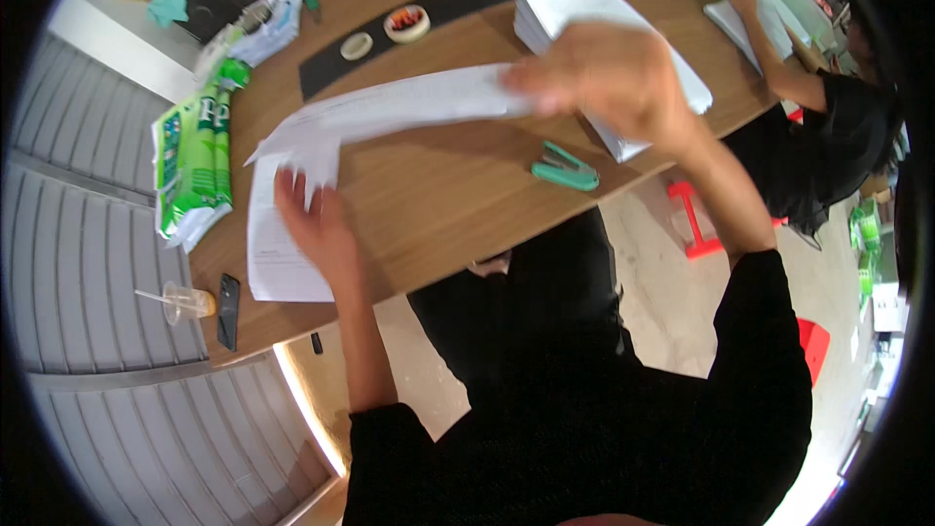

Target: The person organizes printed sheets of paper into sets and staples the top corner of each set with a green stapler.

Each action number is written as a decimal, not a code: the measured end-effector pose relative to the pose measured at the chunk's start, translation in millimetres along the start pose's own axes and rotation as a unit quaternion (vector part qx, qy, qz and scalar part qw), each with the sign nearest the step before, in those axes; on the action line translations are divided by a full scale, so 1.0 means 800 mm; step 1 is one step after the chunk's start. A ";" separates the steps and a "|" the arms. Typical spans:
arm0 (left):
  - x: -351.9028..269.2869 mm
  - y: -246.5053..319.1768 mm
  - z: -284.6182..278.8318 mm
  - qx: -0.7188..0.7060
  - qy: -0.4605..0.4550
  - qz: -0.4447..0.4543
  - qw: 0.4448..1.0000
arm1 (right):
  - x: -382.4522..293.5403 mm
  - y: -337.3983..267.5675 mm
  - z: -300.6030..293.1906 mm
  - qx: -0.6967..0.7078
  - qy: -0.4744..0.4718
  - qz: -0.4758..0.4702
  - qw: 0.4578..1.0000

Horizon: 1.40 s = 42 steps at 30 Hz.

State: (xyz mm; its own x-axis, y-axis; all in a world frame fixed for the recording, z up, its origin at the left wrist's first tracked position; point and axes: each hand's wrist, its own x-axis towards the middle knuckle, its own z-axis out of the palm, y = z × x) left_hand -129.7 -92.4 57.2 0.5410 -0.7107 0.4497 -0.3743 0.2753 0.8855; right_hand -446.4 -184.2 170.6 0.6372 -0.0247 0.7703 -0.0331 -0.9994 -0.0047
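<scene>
My right hand [606, 80], blurred by motion, pinches the right end of a printed paper sheet [424, 102]. That paper stretches left across the table in a bent strip; whether it is one sheet or several I cannot tell. Its left end lies over printed papers [285, 263] near the table's left side. My left hand [318, 223] is spread over those papers, fingers apart; contact is not clear. A mint-green stapler [566, 172] lies near the front edge, below my right hand. Behind that hand stands a thick stack of white paper [570, 4], partly hidden by it.
Green paper wrappers [193, 161] lie along the left edge, near a phone [228, 310] and a plastic cup with straw [182, 303]. A round container with red items [407, 23] stands farther back. Another person [825, 117] handles papers at right; a red stool [694, 223] is below.
</scene>
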 end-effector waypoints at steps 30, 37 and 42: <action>-0.268 0.002 0.071 -0.274 -0.173 -0.480 0.816 | -0.170 -0.090 0.131 -0.192 -0.132 0.409 0.882; -0.267 -0.004 0.074 -0.274 -0.177 -0.470 0.820 | -0.174 -0.097 0.139 -0.160 -0.085 0.433 0.883; -0.265 -0.011 0.065 -0.309 -0.216 -0.467 0.800 | -0.171 -0.131 0.117 -0.160 -0.013 0.425 0.891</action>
State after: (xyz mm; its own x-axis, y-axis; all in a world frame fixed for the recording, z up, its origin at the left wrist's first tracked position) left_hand -280.4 22.3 -52.5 0.0072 -0.9139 -0.4060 0.5569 -0.3335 0.7607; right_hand -458.2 -78.1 6.0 0.2952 -0.7743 0.5597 -0.7275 -0.5619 -0.3937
